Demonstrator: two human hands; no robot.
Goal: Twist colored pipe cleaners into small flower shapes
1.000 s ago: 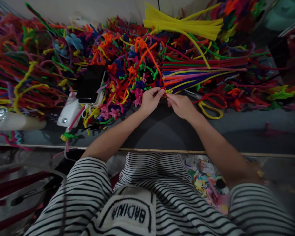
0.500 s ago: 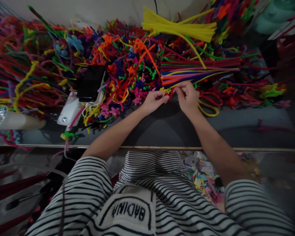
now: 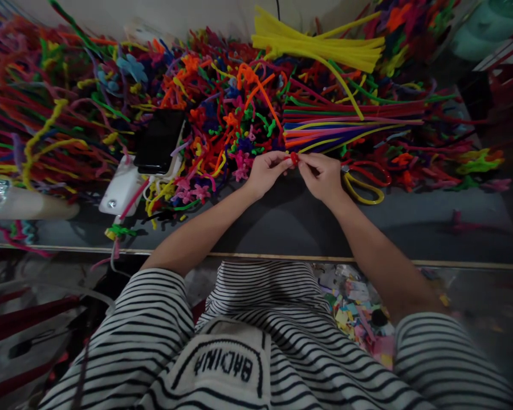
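Between my two hands is a small, bent red pipe cleaner point(image 3: 294, 159), just above the table's dark top. My left hand point(image 3: 268, 173) pinches it from the left with thumb and forefinger. From the other side, my right hand point(image 3: 322, 176) closes its fingertips on the same piece. Fingers cover much of it, so its full shape is hidden. Right behind my hands lies a row of straight pipe cleaners point(image 3: 350, 126) in several colours. Scissors point(image 3: 365, 181) with red and yellow handles rest beside my right hand, their blades out of sight.
Heaps of twisted pipe cleaners point(image 3: 214, 108) cover the back of the table point(image 3: 256, 228). A yellow bundle point(image 3: 316, 42) lies on top. To the left are a black phone point(image 3: 159, 141), a white power bank point(image 3: 119, 188) with a cable and a pale cup-like object point(image 3: 38, 205). Scraps litter the floor.
My right hand has come down and left, closer to my left hand. The red pipe cleaner, which stretched up between them, is now a compact bend at the fingertips.
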